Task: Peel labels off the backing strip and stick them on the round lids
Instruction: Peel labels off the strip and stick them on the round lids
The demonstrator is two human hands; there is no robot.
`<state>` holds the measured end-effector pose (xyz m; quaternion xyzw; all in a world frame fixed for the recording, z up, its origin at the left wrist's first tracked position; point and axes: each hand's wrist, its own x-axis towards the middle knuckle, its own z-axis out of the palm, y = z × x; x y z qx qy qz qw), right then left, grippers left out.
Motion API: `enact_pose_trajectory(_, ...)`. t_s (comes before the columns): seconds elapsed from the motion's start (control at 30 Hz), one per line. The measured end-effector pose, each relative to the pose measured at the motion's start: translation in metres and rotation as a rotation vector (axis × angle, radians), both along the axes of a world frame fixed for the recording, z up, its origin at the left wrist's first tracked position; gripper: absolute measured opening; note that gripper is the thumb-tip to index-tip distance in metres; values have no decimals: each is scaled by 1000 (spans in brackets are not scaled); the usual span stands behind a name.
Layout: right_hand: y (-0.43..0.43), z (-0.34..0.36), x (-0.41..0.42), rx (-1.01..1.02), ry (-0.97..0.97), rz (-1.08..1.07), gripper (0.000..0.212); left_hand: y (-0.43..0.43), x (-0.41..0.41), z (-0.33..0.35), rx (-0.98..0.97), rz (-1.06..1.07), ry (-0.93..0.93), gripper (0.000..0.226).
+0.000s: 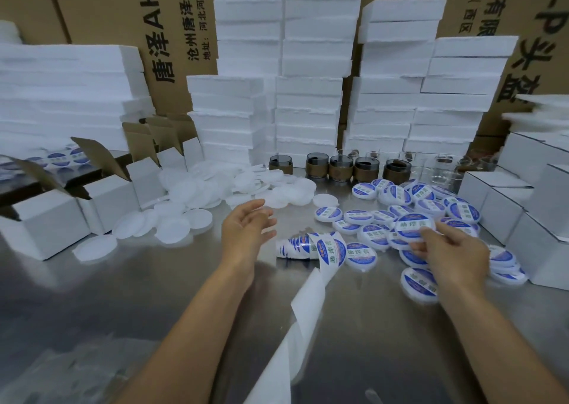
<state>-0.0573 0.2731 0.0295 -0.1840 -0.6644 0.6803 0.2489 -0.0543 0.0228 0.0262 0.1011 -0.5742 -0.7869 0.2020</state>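
My right hand [451,249] pinches a labelled round lid [414,225] above a heap of labelled lids [431,200] at the right. My left hand [246,228] hovers open above the steel table, fingers relaxed and pointing toward the plain white lids [184,200] piled at the left and centre. Between my hands lies the label roll [295,245], blue-and-white labels showing on its curled end [331,249]. Its bare white backing strip [304,311] trails toward me off the table's near edge.
Open white cartons [107,194] stand at the left, closed white boxes [508,206] at the right. Brown-banded glass jars [338,166] line the back, below tall stacks of white foam blocks [308,95] and cardboard boxes. The table [123,296] is bare steel near me.
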Motion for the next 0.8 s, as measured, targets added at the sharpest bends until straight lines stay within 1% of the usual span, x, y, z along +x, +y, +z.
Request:
enact_pose_trajectory(0.07, -1, 0, 0, -27, -4, -10, 44, -11, -4, -3, -69, 105, -58, 17)
enact_pose_trajectory(0.1, -1, 1, -1, -49, -6, -16, 46, -18, -6, -5, -158, 160, -82, 18)
enact_pose_trajectory(0.17, -1, 1, -2, -74, -20, -21, 47, -36, -5, -10, -415, 280, -122, 19)
enact_pose_trajectory(0.23, -2, 1, -2, -60, -42, -14, 43, -56, -1, -14, -616, 376, -167, 19)
enact_pose_trajectory(0.33, -4, -2, -3, 42, -13, -62, 31, -87, 4, -19, -845, 423, -254, 22)
enact_pose_trajectory(0.4, -8, -2, -2, 127, 24, -97, 22, -102, 5, -22, -970, 404, -342, 27)
enact_pose_trajectory(0.43, -10, -1, -1, 160, 31, -99, 22, -107, 5, -24, -1018, 381, -387, 30)
enact_pose_trajectory(0.5, -13, 1, 1, 194, 45, -92, 22, -113, 5, -26, -1073, 339, -450, 34)
enact_pose_trajectory(0.57, -15, 1, 2, 208, 61, -85, 22, -117, 5, -26, -1097, 324, -468, 33)
enact_pose_trajectory(0.8, -15, 1, 2, 197, 103, -83, 20, -114, 5, -19, -1109, 299, -488, 21)
